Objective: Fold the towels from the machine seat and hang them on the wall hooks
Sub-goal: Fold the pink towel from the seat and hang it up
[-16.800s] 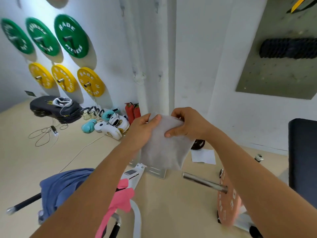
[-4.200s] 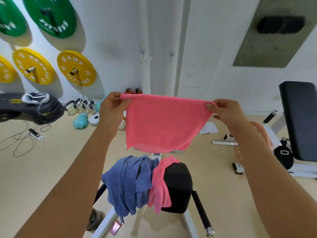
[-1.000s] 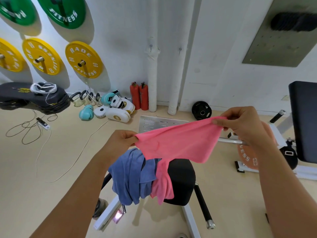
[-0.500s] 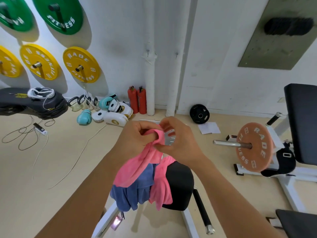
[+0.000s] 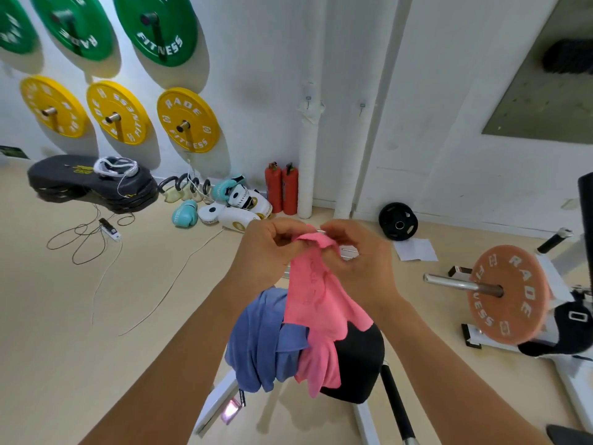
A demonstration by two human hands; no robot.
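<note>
With my left hand (image 5: pixel 269 248) and right hand (image 5: pixel 356 255) both pinching the top edge of the pink towel (image 5: pixel 316 293) above the machine seat (image 5: pixel 356 364), I judge a loosened pinch could spill the fold onto the blue towel (image 5: pixel 263 342) below.

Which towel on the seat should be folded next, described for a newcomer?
Find the black machine seat below both hands. Two towels drape over it: take the blue towel on its left side, beside a pink towel of the held one's colour.
</note>
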